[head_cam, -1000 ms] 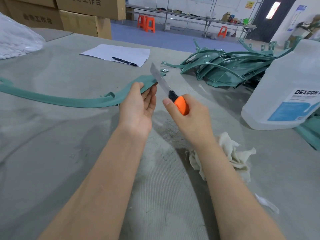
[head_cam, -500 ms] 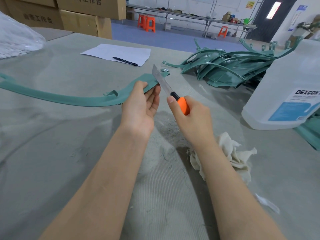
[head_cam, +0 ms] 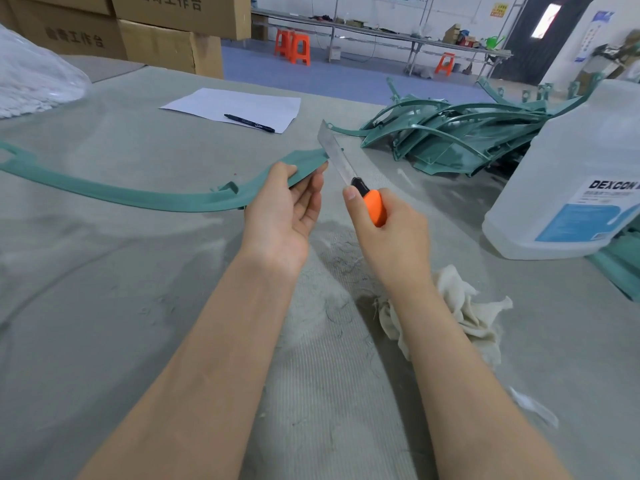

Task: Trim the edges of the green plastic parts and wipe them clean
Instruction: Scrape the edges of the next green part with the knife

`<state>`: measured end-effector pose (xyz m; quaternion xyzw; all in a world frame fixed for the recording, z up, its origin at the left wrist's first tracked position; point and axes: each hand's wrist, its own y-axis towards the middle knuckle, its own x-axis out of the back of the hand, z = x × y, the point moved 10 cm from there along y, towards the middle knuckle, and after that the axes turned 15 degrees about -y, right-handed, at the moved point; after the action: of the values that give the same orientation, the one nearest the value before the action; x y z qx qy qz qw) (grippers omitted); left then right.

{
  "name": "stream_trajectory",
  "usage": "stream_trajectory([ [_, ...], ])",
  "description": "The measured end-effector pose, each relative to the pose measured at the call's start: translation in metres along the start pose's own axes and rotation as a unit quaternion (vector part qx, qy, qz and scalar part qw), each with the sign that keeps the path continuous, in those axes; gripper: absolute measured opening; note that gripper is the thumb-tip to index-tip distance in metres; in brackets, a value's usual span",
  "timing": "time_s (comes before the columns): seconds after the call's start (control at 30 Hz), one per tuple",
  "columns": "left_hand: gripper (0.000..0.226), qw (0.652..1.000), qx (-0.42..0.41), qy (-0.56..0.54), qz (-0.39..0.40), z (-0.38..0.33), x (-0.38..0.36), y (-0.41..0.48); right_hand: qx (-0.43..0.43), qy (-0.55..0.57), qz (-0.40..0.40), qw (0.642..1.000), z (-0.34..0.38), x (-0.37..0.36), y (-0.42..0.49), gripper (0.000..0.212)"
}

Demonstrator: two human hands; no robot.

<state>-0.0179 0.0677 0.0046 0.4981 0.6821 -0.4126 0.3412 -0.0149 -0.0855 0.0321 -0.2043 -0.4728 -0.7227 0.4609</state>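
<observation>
Grey felt covers the table [head_cam: 104, 306], with a clear plastic bag [head_cam: 31, 81] at the upper left. A long curved green plastic part [head_cam: 121, 195] stretches across the left half of the frame. Its right end is pinched between the thumb and fingers of the left hand [head_cam: 284, 209] near the centre. Above lie a paper sheet [head_cam: 235, 105] and a pen [head_cam: 249, 123]. The right hand [head_cam: 391, 244] grips an orange utility knife [head_cam: 346, 171], its blade against the part's tip. Further right are a pile of green parts [head_cam: 450, 140], a crumpled rag [head_cam: 464, 317] and a white jug [head_cam: 571, 174].
</observation>
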Motion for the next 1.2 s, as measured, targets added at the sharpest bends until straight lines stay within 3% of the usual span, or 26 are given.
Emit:
stream_trajectory([
  [0.23, 0.018, 1.0, 0.0, 0.006, -0.004, -0.001, 0.0, -0.001, -0.003, -0.006, -0.009, 1.0, -0.001, 0.002, 0.0, 0.051],
  [0.43, 0.019, 0.999, -0.029, 0.009, 0.009, -0.007, -0.006, -0.004, -0.088, 0.002, -0.017, 0.996, -0.033, 0.009, 0.008, 0.052],
  [0.83, 0.015, 0.999, -0.018, -0.036, -0.021, -0.004, 0.004, 0.002, 0.017, 0.019, 0.006, 1.0, 0.008, 0.0, -0.003, 0.053],
  [1.2, 0.017, 1.0, -0.008, -0.01, -0.007, -0.002, 0.002, 0.001, -0.009, -0.005, -0.002, 1.0, -0.002, -0.002, 0.0, 0.054],
])
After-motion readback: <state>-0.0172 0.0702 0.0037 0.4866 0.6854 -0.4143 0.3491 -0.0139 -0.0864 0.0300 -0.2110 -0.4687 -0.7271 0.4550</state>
